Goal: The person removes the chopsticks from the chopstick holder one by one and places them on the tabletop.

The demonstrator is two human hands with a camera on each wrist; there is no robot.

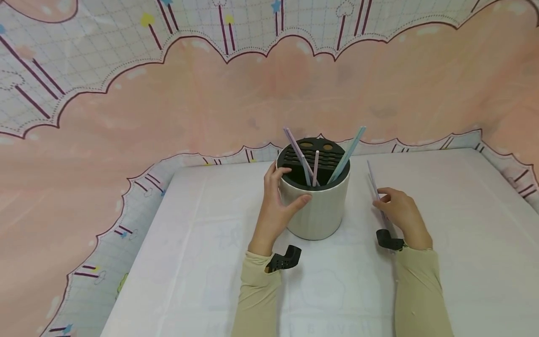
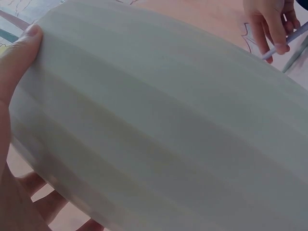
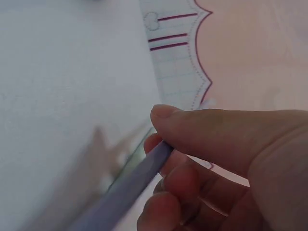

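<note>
A pale, ribbed cylindrical pen holder with a black slotted top stands upright on the white-covered table. My left hand grips its left side, thumb across the front and fingers at the rim; the pale wall fills most of the left wrist view. Purple straws, a short pink straw and light-blue straws stick up from its open front compartment. To the right of the holder, my right hand pinches a purple straw between thumb and fingers. A thin greenish straw shows beside it.
White cloth covers the table, with a patterned border along its edges. Behind rises a peach backdrop with a scalloped print. Black wrist cameras sit on both wrists.
</note>
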